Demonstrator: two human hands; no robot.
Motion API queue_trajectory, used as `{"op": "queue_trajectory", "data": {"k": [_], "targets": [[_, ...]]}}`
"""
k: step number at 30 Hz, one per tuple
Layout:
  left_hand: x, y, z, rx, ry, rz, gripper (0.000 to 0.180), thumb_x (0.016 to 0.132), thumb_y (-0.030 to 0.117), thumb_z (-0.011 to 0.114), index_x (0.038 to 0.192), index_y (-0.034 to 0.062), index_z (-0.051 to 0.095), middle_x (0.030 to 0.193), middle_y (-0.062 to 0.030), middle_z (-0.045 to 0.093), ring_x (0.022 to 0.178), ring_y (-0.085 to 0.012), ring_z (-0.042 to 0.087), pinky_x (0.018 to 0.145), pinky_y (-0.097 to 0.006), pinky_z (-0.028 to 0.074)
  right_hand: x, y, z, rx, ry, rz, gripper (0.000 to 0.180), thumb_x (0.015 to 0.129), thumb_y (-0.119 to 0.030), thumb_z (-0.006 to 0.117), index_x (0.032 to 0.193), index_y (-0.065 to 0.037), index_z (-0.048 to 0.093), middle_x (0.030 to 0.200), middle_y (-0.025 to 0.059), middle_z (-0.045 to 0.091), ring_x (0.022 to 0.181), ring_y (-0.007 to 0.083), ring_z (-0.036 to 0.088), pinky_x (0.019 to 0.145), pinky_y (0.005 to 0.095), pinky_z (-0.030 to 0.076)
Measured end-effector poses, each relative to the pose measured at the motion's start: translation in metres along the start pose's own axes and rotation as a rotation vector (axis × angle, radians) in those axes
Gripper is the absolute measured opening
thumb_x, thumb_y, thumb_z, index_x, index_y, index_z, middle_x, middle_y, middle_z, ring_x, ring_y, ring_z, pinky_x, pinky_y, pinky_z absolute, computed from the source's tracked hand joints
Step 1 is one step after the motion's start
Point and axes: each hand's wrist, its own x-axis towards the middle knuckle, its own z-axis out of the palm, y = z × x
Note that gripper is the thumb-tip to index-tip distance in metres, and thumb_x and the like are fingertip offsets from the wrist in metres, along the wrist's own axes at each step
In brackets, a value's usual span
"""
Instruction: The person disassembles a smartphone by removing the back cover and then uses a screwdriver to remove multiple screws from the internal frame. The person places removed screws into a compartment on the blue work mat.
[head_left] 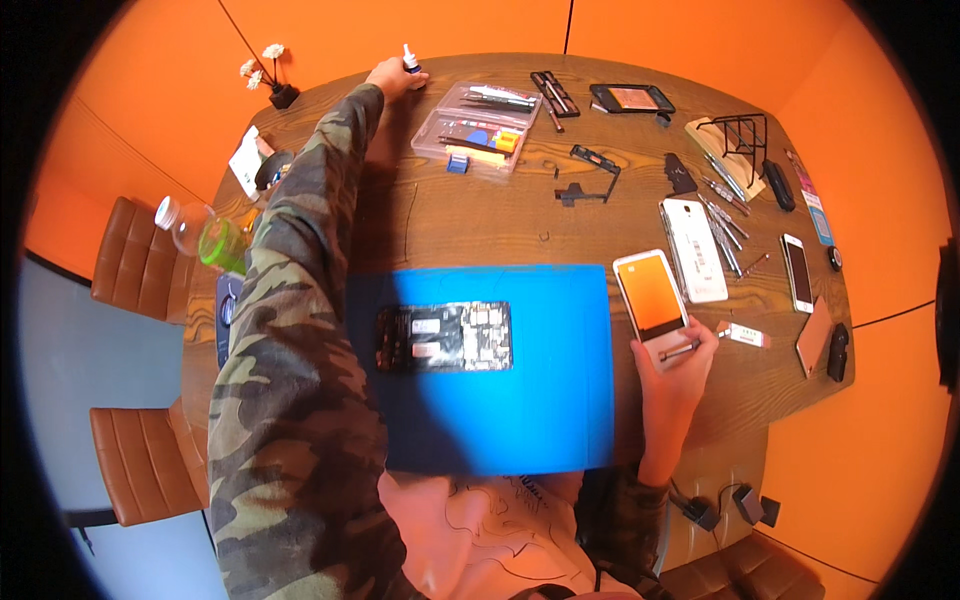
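My left arm, in a camouflage sleeve, stretches to the far edge of the table. There my left hand (393,78) is closed around a small bottle with a white nozzle (409,59). In front of me an opened phone with bare circuit boards (445,337) lies on a blue mat (540,420). To the mat's right, my right hand (677,365) is at the lower end of a white phone (650,293) whose glossy face reflects orange. A short, thin, screwdriver-like tool (679,351) is pinched in its fingers, over the phone.
Beyond the mat are a clear tool case (470,125), a black phone frame (592,190) and a dark phone (633,98). Right stand a white phone cover (693,250), several screwdrivers (722,230) and a wire stand (740,135). A green-based bottle (222,245) is by my left sleeve.
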Motion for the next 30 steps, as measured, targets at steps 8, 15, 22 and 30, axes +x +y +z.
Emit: {"op": "queue_trajectory", "data": {"k": [8, 15, 22, 30], "targets": [[-0.042, 0.064, -0.053, 0.383, -0.167, -0.035, 0.065, 0.070, 0.070, 0.061, 0.096, 0.0105, 0.069, 0.097, -0.0151, 0.068, 0.087, -0.0288, 0.065, 0.076, -0.038, 0.051, -0.003, 0.013, 0.000, -0.160, 0.037, -0.122, 0.059, 0.069, -0.018, 0.079, 0.111, -0.005, 0.040, 0.104, 0.0201, 0.051, 0.099, 0.0369, 0.050, 0.083, 0.0436, 0.039], [-0.216, 0.180, -0.149, 0.242, -0.413, 0.357, 0.062, 0.085, 0.054, 0.054, 0.120, 0.0027, 0.057, 0.106, -0.0213, 0.063, 0.100, -0.0335, 0.061, 0.086, -0.036, 0.048, -0.019, -0.012, -0.014, 0.000, 0.146, -0.337, 0.054, 0.070, -0.018, 0.079, 0.105, -0.005, 0.040, 0.134, 0.0209, 0.046, 0.112, 0.0337, 0.048, 0.092, 0.0414, 0.040], [-0.420, 0.191, -0.130, 0.215, -0.606, 0.281, 0.112, 0.071, 0.070, 0.058, 0.143, -0.0025, 0.013, 0.147, -0.0293, 0.012, 0.137, -0.0415, 0.012, 0.112, -0.048, 0.013, -0.104, -0.023, -0.031, 0.033, -0.407, -0.697, 0.037, 0.068, -0.014, 0.078, 0.088, -0.006, 0.048, 0.119, 0.0140, 0.060, 0.111, 0.0303, 0.057, 0.084, 0.0360, 0.049], [-0.501, 0.180, -0.104, 0.111, -0.453, 0.324, 0.122, 0.061, 0.069, 0.068, 0.145, 0.0006, 0.012, 0.149, -0.0271, 0.006, 0.139, -0.0428, 0.004, 0.111, -0.051, 0.011, -0.091, -0.025, -0.021, -0.039, -0.628, -0.595, 0.033, 0.068, -0.016, 0.078, 0.080, -0.003, 0.051, 0.112, 0.0122, 0.064, 0.111, 0.0285, 0.058, 0.085, 0.0357, 0.051]]}}
